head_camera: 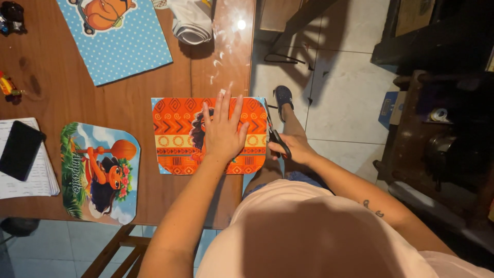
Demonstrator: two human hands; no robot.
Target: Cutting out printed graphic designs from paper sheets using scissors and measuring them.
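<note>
An orange patterned printed sheet with a cartoon figure lies near the right edge of the wooden table. My left hand presses flat on it, fingers spread. My right hand grips black-handled scissors at the sheet's right edge, blades pointing away from me along that edge.
A rounded cut-out picture lies at the left. A blue dotted sheet sits at the back, with folded white cloth beside it. A black phone rests on papers. Tiled floor and dark furniture are to the right.
</note>
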